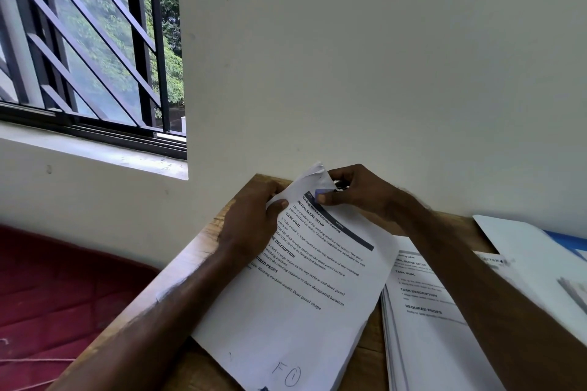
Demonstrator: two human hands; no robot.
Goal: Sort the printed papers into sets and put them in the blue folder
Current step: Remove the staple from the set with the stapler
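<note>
1 paper set (301,298) pinched by left hand (251,222) and right hand (355,194).

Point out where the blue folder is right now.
Head view, far right on the wooden table by the wall: the blue folder shows only as a strip under a white sheet.

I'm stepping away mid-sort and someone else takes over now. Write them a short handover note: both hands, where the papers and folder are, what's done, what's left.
The held set, headed Washing Machine Exterior Cleaning, rests on the wooden table. Left hand grips its left edge; right hand pinches its curled top corner, by a small bluish item I cannot identify. A second stack lies to its right; the blue folder is far right. Done: this set gathered. Left: sort the second stack, file all sets in the folder.
</note>
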